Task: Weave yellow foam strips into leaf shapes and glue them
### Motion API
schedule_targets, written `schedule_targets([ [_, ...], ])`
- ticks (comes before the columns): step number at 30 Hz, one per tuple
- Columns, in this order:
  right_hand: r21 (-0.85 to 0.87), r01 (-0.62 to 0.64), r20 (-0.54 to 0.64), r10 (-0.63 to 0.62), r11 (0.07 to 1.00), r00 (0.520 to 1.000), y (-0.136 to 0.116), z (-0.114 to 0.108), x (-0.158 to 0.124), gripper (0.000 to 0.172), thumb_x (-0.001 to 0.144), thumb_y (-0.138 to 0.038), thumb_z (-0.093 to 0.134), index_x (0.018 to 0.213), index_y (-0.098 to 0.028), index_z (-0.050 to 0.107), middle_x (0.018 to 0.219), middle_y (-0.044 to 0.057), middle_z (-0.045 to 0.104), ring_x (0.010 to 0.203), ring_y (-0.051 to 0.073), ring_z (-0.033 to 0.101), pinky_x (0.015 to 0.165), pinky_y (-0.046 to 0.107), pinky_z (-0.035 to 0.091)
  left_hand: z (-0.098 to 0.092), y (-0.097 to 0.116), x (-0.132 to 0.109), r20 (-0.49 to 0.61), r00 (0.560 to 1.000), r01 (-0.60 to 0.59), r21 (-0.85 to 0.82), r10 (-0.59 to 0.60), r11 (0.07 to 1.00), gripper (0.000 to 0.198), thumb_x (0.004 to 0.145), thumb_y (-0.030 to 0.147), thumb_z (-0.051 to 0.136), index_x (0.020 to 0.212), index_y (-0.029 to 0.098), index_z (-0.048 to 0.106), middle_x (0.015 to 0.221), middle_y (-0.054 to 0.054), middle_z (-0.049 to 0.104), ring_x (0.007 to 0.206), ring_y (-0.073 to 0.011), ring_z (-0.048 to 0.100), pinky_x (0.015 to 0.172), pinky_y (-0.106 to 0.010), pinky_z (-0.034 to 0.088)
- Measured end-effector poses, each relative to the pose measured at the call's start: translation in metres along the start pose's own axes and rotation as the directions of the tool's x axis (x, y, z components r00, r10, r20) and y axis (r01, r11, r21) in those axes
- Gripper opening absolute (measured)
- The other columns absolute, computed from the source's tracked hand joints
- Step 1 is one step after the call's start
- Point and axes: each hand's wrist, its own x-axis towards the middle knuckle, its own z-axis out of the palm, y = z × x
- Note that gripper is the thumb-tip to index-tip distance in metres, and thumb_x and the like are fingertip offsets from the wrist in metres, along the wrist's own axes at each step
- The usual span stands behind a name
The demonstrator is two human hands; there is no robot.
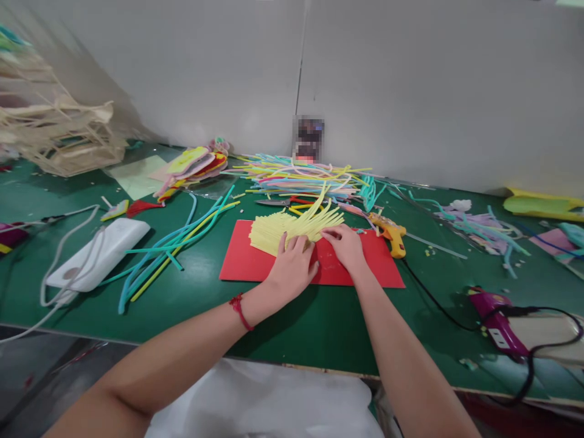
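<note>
A fan-shaped piece of pale yellow strips (270,230), which look like pipe cleaners laid side by side, lies on a red board (365,264). Its upper right strips spread loose and curve upward. My left hand (294,264) rests over the lower part of the strips, fingers stretched over them and thumb apart. At the right side of the fan, my right hand (343,243) is closed in a pinch at the end of a yellow strip. Part of the fan is hidden beneath my left fingers.
Behind the board lie scissors (274,202) and a pile of coloured pipe cleaners (296,176). A yellow glue gun (393,236) sits right of it, its cord running to a purple power strip (499,322). At left are a white power bank (100,252) and loose blue-green stems (176,246).
</note>
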Motion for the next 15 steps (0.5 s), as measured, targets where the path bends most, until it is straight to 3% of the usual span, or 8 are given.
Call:
schedule_targets([
  [10, -0.004, 0.035, -0.009, -0.035, 0.999, 0.999, 0.002, 0.001, -0.002, 0.025, 0.083, -0.039, 0.055, 0.079, -0.021, 0.072, 0.08, 0.006, 0.065, 0.07, 0.019, 0.057, 0.068, 0.033, 0.045, -0.003, -0.012, 0.002, -0.015, 0.995, -0.094, 0.016, 0.094, 0.995, 0.034, 0.093, 0.036, 0.044, 0.123, 0.024, 0.053, 0.114, -0.007, 0.057, 0.113, -0.0225, 0.051, 0.114, -0.056, 0.012],
  [15, 0.0, 0.043, -0.013, -0.043, 0.999, 0.999, 0.003, 0.001, -0.002, 0.024, 0.083, -0.039, 0.056, 0.08, -0.022, 0.072, 0.081, 0.005, 0.065, 0.07, 0.018, 0.057, 0.068, 0.032, 0.045, 0.002, -0.02, 0.004, -0.064, 0.997, -0.043, 0.059, 0.047, 0.997, 0.039, 0.093, 0.039, 0.044, 0.126, 0.021, 0.052, 0.125, -0.011, 0.053, 0.123, -0.0261, 0.045, 0.113, -0.056, 0.017],
])
